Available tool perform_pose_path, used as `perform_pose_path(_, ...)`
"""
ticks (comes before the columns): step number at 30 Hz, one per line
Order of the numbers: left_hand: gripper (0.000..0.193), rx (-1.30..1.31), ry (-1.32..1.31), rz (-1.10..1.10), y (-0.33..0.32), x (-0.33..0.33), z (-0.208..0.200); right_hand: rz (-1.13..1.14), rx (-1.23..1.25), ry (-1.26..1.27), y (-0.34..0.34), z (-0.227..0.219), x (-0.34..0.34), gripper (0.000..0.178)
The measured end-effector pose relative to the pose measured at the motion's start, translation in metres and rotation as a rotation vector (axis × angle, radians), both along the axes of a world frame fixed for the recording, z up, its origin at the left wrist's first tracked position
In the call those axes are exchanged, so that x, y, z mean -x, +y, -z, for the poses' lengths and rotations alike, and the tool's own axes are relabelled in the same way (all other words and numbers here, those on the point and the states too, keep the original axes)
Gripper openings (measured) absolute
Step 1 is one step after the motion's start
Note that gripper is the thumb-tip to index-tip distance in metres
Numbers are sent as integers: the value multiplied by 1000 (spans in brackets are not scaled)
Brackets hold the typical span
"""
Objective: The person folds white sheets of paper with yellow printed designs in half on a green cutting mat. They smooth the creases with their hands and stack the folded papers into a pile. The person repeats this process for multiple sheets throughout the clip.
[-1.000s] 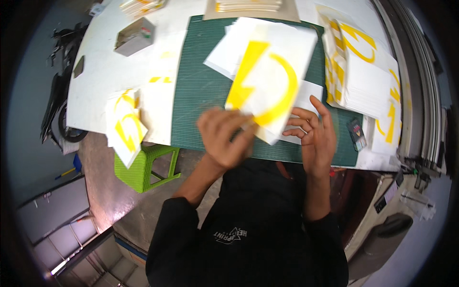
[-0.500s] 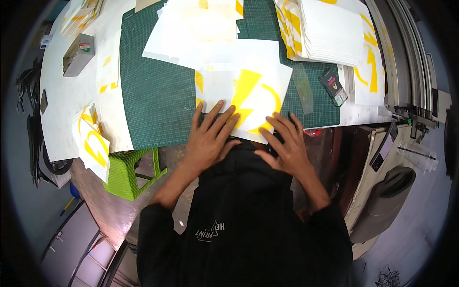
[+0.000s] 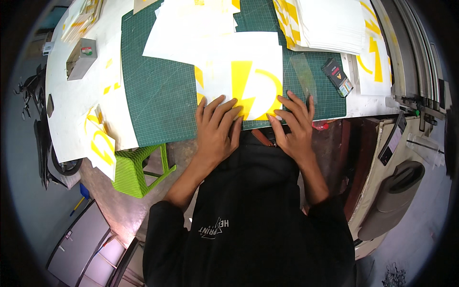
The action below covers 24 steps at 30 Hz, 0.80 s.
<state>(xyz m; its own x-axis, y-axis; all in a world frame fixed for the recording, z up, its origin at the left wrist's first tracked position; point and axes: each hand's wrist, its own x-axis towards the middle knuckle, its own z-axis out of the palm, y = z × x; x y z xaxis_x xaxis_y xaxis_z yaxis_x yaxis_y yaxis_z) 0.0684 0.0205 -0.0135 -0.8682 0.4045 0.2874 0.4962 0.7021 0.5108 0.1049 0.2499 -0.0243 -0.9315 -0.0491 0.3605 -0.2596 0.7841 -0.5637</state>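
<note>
Both hands lay flat, fingers spread wide: left hand (image 3: 217,129) and right hand (image 3: 294,124) pressed the white sheet with a yellow shape (image 3: 248,81) on the green cutting mat (image 3: 158,91), near counter edge. Right: small black package (image 3: 337,76); far right: stacked sheets (image 3: 330,24).

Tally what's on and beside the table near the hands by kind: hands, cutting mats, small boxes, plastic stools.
Hands: 2, left hand and right hand, both flat on the white sheet with the yellow shape
Green cutting mat: 1
Small boxes: 2, grey box and dark box
Green plastic stool: 1
Total: 6
</note>
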Motion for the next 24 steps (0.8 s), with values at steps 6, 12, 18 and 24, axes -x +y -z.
perform_pose_path(6,33,-21,13,-68,3,-2,5,51,20,24,-6,6,0,17)
perform_pose_path(12,37,-28,42,-150,16,-5,4,93,20,28,-7,8,-1,19)
perform_pose_path(18,29,-62,58,-166,14,-5,11,205,4,36,5,14,-6,21)
perform_pose_path(24,26,-59,59,-164,15,-6,10,225,8,37,6,14,-8,20)
